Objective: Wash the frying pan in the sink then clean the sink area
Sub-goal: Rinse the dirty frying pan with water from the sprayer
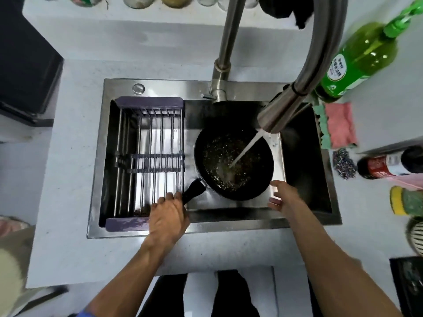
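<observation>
Left hand (168, 217) grips frying pan (233, 163) handle; right hand (282, 197) spread beside rim (bottle (359, 62) label unreadable).

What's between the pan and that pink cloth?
In the head view, the faucet spout pouring water hangs over the gap, with dark bare sink beneath, between the frying pan and the pink cloth.

Both forearms are bare from elbow to wrist, with no watch, band or ring showing on the left hand (168, 219) or the right hand (285, 199); a scrap of blue sleeve (85, 314) shows at the left upper arm; dark trousers (233, 296) cover both legs below the table's near edge.
</observation>
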### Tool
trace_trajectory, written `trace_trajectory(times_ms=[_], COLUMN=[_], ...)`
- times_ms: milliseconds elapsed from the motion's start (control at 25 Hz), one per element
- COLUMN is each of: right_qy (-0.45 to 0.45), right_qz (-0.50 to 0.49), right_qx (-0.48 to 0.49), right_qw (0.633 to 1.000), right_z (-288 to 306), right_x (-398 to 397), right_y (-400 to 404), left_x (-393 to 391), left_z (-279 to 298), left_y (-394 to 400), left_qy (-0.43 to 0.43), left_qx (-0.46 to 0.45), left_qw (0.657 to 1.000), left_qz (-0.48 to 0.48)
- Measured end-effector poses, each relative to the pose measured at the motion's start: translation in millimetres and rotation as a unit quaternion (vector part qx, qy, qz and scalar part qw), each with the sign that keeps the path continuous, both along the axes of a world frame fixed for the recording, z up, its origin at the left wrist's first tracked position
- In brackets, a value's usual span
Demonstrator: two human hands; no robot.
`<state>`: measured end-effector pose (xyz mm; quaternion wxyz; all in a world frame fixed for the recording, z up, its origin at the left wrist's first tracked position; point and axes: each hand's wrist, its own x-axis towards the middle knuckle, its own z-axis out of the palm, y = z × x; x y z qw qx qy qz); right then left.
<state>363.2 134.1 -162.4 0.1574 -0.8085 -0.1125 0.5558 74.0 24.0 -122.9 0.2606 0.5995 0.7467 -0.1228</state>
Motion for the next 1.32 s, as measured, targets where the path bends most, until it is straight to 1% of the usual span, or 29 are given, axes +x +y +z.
trace_trajectory(times_ms=[40, 120, 200, 240, 320, 400, 480, 520, 560, 640, 680, 720, 800, 880, 960, 1040, 1080, 1120, 1160, 1240, 1320], right_qy=[0.010, 0.046, 0.051, 0.051, 0.031, 0.000, -0.064, -0.119, -0.184, -0.326, -0.379, -0.412, -0.446, -0.462, -0.480, -0.493, -0.498, -0.497, -0.488, -0.452, -0.395], right_qz=[0.004, 0.022, 0.024, 0.018, 0.011, 0.025, 0.089, 0.153, 0.234, 0.365, 0.402, 0.430, 0.479, 0.515, 0.541, 0.556, 0.556, 0.550, 0.542, 0.518, 0.468], right_qx=[-0.023, -0.032, -0.029, -0.018, 0.027, 0.082, 0.114, 0.133, 0.157, 0.191, 0.204, 0.213, 0.226, 0.226, 0.223, 0.228, 0.232, 0.231, 0.230, 0.213, 0.195], right_qw=[1.000, 0.998, 0.998, 0.998, 0.999, 0.996, 0.987, 0.972, 0.942, 0.851, 0.808, 0.775, 0.722, 0.686, 0.653, 0.629, 0.625, 0.630, 0.644, 0.694, 0.766], right_z=[-23.1, -66.9, -89.1, -92.5, -74.5, -43.1, -1.3, 18.5, 39.9, 89.4, 113.7, 136.0, 173.9, 200.4, 219.2, 229.5, 231.7, 232.0, 230.0, 216.6, 201.1], right_x=[1.6, -0.4, 2.3, 4.2, 11.2, 20.0, 29.1, 35.6, 42.8, 48.9, 46.3, 40.8, 24.4, 10.1, -5.1, -20.8, -24.9, -23.0, -14.6, 15.9, 44.0], right_y=[6.7, 22.0, 24.7, 25.4, 26.5, 31.7, 33.1, 32.7, 33.6, 39.3, 44.9, 50.7, 65.3, 77.8, 85.1, 89.0, 89.6, 88.2, 83.2, 62.2, 37.3], left_x=[6.7, 17.2, 19.0, 16.7, 14.0, 11.0, 11.3, 11.3, 10.8, 9.0, 8.3, 9.1, 12.0, 14.2, 13.2, 12.2, 11.6, 12.1, 14.3, 21.8, 34.0], left_z=[-8.1, -19.6, -22.1, -21.2, -8.3, 10.0, 24.5, 29.0, 33.0, 40.3, 41.8, 42.1, 38.1, 36.3, 39.3, 40.9, 40.1, 38.7, 38.2, 37.9, 39.4], left_y=[2.6, 11.5, 16.5, 18.1, 20.0, 23.7, 20.5, 14.9, 8.9, -3.0, -8.0, -12.8, -17.1, -17.3, -18.9, -20.7, -20.6, -18.9, -15.8, -5.7, 5.9], left_qy=[-0.004, 0.027, 0.042, 0.053, 0.074, 0.084, 0.027, -0.020, -0.066, -0.140, -0.180, -0.227, -0.328, -0.409, -0.455, -0.479, -0.483, -0.484, -0.484, -0.489, -0.493], left_qx=[0.005, 0.022, 0.027, 0.031, 0.039, 0.055, 0.040, 0.029, 0.022, 0.013, 0.008, -0.001, -0.011, -0.029, -0.051, -0.070, -0.082, -0.098, -0.121, -0.200, -0.272], left_qw=[1.000, 0.998, 0.996, 0.996, 0.996, 0.994, 0.997, 0.997, 0.995, 0.988, 0.981, 0.969, 0.934, 0.898, 0.875, 0.863, 0.859, 0.856, 0.852, 0.831, 0.803], left_qz=[0.023, 0.056, 0.072, 0.065, 0.042, 0.044, 0.056, 0.063, 0.068, 0.067, 0.075, 0.094, 0.139, 0.162, 0.155, 0.147, 0.147, 0.150, 0.156, 0.175, 0.198])
